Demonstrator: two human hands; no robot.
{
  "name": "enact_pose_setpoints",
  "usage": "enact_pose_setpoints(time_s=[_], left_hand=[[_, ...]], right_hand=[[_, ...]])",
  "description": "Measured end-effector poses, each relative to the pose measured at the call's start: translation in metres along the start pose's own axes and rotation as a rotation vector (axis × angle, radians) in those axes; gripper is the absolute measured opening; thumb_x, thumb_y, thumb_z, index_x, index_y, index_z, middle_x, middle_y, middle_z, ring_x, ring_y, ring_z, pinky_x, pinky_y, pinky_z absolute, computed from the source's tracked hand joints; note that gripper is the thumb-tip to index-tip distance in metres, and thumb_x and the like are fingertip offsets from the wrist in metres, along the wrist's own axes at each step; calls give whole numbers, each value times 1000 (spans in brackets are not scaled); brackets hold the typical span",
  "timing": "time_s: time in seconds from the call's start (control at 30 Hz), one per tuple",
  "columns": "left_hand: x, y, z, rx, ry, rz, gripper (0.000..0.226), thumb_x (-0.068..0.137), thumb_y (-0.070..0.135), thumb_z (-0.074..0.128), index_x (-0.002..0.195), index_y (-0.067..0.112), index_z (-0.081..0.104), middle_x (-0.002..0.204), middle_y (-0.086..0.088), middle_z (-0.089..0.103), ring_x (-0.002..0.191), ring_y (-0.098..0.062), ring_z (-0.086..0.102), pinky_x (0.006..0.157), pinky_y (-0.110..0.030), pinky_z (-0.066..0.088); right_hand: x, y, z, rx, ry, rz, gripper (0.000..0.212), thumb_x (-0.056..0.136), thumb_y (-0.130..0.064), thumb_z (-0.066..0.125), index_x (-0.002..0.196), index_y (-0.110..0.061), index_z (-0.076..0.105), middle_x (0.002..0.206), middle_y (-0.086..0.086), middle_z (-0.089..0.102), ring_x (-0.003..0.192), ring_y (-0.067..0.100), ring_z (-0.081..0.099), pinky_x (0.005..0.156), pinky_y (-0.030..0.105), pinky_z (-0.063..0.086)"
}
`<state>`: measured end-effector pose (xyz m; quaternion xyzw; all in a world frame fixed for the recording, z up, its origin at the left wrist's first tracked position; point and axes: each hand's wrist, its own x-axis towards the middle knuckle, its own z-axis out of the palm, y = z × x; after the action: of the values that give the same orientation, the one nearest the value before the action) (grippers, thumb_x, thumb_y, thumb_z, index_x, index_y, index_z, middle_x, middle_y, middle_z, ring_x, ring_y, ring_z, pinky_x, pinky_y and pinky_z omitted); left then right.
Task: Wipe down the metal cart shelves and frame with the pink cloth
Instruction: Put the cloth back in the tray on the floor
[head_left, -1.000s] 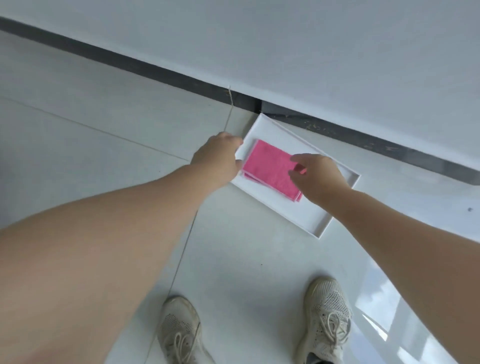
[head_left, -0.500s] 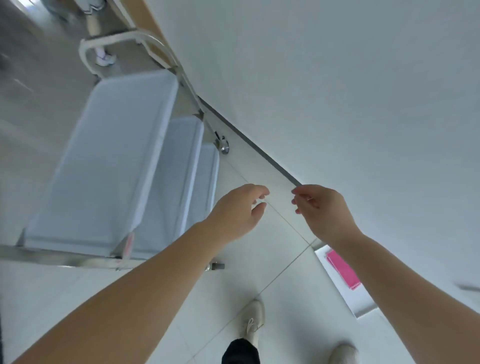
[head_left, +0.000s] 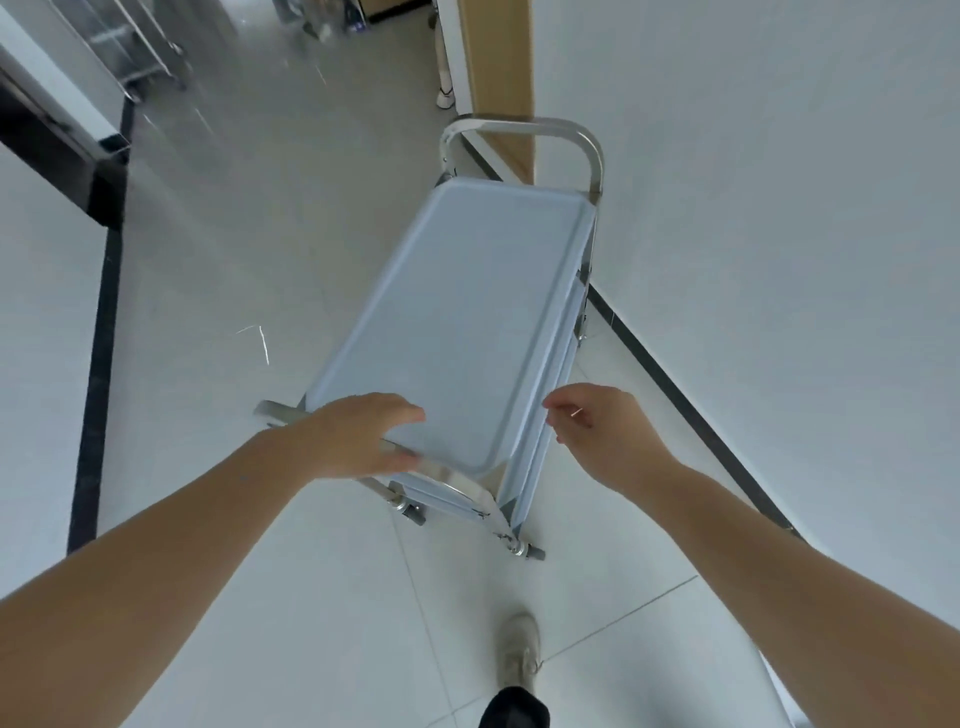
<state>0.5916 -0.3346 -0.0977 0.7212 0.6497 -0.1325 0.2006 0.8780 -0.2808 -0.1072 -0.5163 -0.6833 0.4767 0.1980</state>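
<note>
Silver metal cart with pale blue-grey shelves (head_left: 457, 312) at frame centre, beside white wall (head_left: 779, 208). Left hand (head_left: 358, 441) rests on near handle rail (head_left: 452, 475), fingers relaxed. Right hand (head_left: 597, 436) loosely curled, holding nothing, just beside cart's right edge.

**Both arms reach forward**

Both bare forearms stretch forward and slightly inward from the lower corners. The left hand (head_left: 358, 436) is palm down, its fingers (head_left: 400, 408) arched and its thumb spread below them in a wide C. The right hand (head_left: 605, 434) hangs level with it, well apart, its fingers (head_left: 563, 402) loosely curled and holding nothing.
</note>
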Motion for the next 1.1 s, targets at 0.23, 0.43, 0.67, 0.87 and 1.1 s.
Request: enact_pose_setpoints(time_s=[0.23,0.43,0.67,0.87,1.1], left_hand=[[6,-97,35,-60,-81,-34,9,85,24,61,90,31,58,96,13,60,94,-8,58,86,-33,46],[18,-110,49,-64,-136,92,12,91,26,54,79,26,49,79,11,57,77,-7,52,74,-31,45],[23,-68,58,-112,-114,180,17,92,25,49,76,25,45,74,9,52,72,-9,48,69,-30,42],[39,17,70,-138,-54,237,17,94,28,48,79,20,45,76,8,52,72,-13,49,66,-29,40],[86,119,65,-207,-7,208,24,94,30,50,73,20,41,71,4,50,63,-15,44,60,-29,38]], right_hand=[[20,-22,54,-74,-49,8,17,91,-15,55,97,-22,70,78,-19,63,70,6,65,58,5,42],[15,-8,56,-106,-53,83,18,91,-16,55,99,-22,70,79,-21,61,75,5,65,62,8,44],[6,13,33,-81,9,128,16,91,-17,56,94,-26,69,80,-20,64,74,5,66,60,8,42],[-17,36,-18,-62,113,174,19,90,-15,56,87,-32,65,88,-14,68,78,8,66,65,17,47],[-68,86,-99,-25,272,239,26,88,-13,55,80,-37,61,86,-13,69,78,11,68,74,32,56]])
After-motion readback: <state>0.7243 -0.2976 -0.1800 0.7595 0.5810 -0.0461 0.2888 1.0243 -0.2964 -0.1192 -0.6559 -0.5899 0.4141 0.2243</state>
